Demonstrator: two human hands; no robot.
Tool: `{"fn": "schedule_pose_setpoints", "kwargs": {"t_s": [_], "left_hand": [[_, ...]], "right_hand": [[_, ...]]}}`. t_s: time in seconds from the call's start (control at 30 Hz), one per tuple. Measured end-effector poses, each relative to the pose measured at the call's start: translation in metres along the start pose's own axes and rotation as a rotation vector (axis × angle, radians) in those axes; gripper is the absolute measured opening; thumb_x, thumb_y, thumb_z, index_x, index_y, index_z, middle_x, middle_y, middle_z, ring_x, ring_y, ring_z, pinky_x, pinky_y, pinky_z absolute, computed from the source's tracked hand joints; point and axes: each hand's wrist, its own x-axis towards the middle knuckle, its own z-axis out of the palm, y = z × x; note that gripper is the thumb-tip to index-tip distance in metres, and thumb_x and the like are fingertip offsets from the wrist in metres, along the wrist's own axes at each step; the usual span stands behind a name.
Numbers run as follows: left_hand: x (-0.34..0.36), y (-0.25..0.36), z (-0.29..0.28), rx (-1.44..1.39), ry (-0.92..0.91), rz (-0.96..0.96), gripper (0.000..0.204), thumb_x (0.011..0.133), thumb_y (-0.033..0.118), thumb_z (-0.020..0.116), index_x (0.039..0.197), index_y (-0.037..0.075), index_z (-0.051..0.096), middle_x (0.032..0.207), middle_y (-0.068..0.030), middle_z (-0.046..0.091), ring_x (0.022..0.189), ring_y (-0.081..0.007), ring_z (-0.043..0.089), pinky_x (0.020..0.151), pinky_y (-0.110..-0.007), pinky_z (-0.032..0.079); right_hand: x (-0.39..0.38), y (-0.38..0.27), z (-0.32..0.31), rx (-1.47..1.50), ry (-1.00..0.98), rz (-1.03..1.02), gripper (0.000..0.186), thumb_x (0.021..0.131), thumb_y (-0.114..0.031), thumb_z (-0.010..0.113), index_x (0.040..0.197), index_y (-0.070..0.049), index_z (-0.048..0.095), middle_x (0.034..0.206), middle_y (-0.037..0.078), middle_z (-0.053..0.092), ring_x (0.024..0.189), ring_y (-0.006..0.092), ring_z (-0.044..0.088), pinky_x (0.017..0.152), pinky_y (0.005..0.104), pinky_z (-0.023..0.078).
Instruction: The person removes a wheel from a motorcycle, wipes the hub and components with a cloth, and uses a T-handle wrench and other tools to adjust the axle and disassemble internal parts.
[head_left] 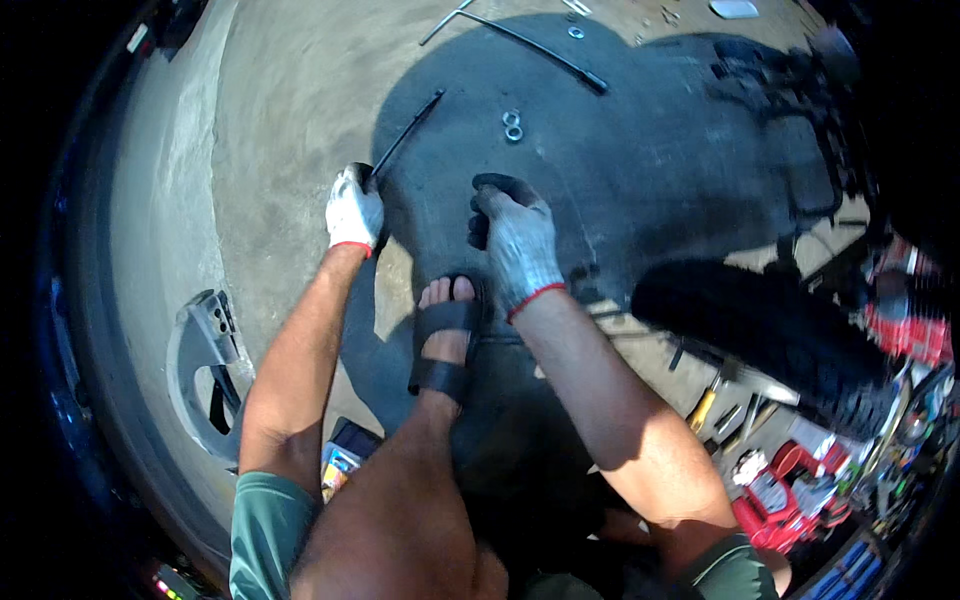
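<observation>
My left hand (355, 212), in a white glove with a dark palm and red cuff, is closed around the near end of a slim dark metal rod (407, 133). The rod slants up and to the right, and its far tip is slightly thicker. My right hand (520, 235), gloved alike, has its fingers curled in above the shaded floor. Whatever lies inside that grip, if anything, is hidden. Just beyond it, two shiny metal rings (512, 126) lie side by side on the concrete.
A T-handle socket wrench (530, 48) and another metal ring (575, 33) lie farther off. To the right is a black tyre (760, 335), with a yellow-handled tool (705, 404) and red items (775, 510) nearer. A grey plastic part (205, 370) rests at left, beyond my sandalled foot (445, 340).
</observation>
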Motion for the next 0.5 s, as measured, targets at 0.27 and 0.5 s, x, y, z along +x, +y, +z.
{"fn": "schedule_pose_setpoints", "kwargs": {"t_s": [0.27,0.5], "left_hand": [[0.063,0.011,0.026,0.079,0.167,0.129,0.027,0.082,0.013,0.061,0.109,0.011,0.064,0.111,-0.0160,0.061,0.105,-0.0358,0.057,0.091,-0.047,0.046],[0.221,0.030,0.059,0.148,0.203,0.258,0.053,0.092,0.036,0.055,0.137,0.011,0.048,0.141,-0.0150,0.047,0.135,-0.0343,0.038,0.113,-0.053,0.028]], "right_hand": [[0.115,0.005,0.078,-0.021,0.096,-0.012,0.009,0.086,-0.007,0.058,0.093,-0.006,0.063,0.075,0.002,0.060,0.071,0.0143,0.056,0.065,0.0298,0.044],[0.267,-0.063,0.093,-0.980,0.322,-0.618,0.028,0.088,-0.018,0.054,0.109,-0.003,0.064,0.098,0.023,0.068,0.091,0.0367,0.066,0.083,0.0423,0.052]]}}
